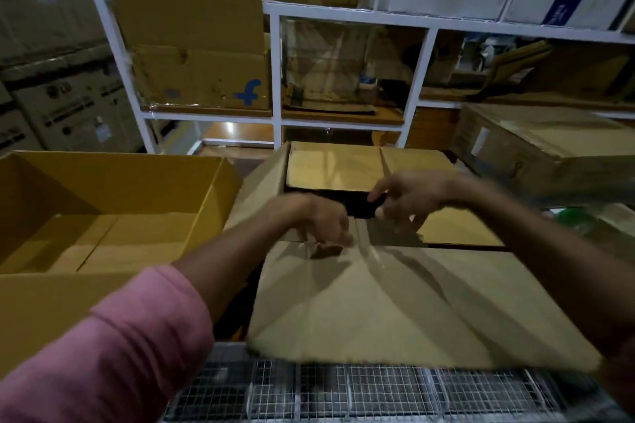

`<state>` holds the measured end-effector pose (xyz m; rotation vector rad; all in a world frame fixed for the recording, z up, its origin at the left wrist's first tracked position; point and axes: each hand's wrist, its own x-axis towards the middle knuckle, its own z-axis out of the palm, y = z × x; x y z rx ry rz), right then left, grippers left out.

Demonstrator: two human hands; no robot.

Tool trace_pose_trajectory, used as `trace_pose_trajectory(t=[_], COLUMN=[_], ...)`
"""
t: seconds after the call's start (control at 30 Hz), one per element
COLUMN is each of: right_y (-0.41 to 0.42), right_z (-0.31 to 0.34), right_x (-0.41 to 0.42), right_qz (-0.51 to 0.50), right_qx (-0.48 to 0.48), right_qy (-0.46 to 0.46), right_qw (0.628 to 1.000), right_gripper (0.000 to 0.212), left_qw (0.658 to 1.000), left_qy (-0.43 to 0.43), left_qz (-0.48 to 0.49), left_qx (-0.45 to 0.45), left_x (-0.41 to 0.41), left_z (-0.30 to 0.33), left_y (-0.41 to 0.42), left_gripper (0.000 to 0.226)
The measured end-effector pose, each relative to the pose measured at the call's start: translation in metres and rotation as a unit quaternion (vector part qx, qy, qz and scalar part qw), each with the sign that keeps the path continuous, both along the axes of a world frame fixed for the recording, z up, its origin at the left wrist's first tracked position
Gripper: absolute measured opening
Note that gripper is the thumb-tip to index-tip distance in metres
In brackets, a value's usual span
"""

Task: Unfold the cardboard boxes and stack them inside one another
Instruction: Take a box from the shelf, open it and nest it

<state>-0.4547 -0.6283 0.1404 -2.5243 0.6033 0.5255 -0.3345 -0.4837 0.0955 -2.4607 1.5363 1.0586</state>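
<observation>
A brown cardboard box (395,302) stands in front of me on a wire-mesh surface, with its top flaps spread open and a dark interior. My left hand (319,223) has its fingers curled around the upper edge of the near flap, where a strip of clear tape shines. My right hand (409,196) hovers over the box opening with its fingers apart, holding nothing; motion blurs it. To the left stands a larger yellow cardboard box (206,203), unfolded and open, with nothing inside it.
A white metal shelf rack (275,79) stands behind, holding a flattened carton with a blue logo (202,79) and other cartons. Stacked boxes (62,79) fill the left. A wrapped carton (549,141) lies at the right. The wire-mesh surface (378,395) runs along the bottom.
</observation>
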Motion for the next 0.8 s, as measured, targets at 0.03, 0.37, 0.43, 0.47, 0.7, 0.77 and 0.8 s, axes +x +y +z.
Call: trace_pose_trajectory(t=[0.03, 0.37, 0.43, 0.47, 0.7, 0.77, 0.8], right_y=[0.004, 0.027, 0.03, 0.031, 0.033, 0.042, 0.046], right_z=[-0.018, -0.135, -0.137, -0.137, -0.134, -0.133, -0.134], right_x=[-0.003, -0.005, -0.003, -0.004, -0.003, 0.001, 0.005], right_qz=[0.025, 0.018, 0.031, 0.034, 0.016, -0.001, -0.005], right_qx=[-0.031, -0.208, -0.211, -0.202, -0.201, -0.177, -0.168], right_qy=[-0.001, -0.118, -0.122, -0.125, -0.144, -0.149, -0.147], right_qw=[0.999, 0.971, 0.969, 0.971, 0.969, 0.973, 0.975], right_gripper=[0.035, 0.055, 0.06, 0.061, 0.064, 0.063, 0.062], left_qw=[0.999, 0.949, 0.95, 0.951, 0.952, 0.957, 0.96], left_qy=[-0.027, -0.228, -0.225, -0.217, -0.223, -0.214, -0.208], left_qz=[-0.021, -0.021, -0.02, -0.015, -0.002, 0.002, 0.002], left_qx=[-0.01, -0.217, -0.217, -0.219, -0.209, -0.197, -0.19], left_x=[-0.005, -0.016, -0.012, -0.008, 0.006, 0.01, 0.012], left_z=[-0.018, -0.09, -0.088, -0.086, -0.074, -0.077, -0.079], left_y=[0.001, 0.02, 0.025, 0.028, 0.047, 0.051, 0.054], left_gripper=[0.029, 0.028, 0.027, 0.026, 0.024, 0.024, 0.024])
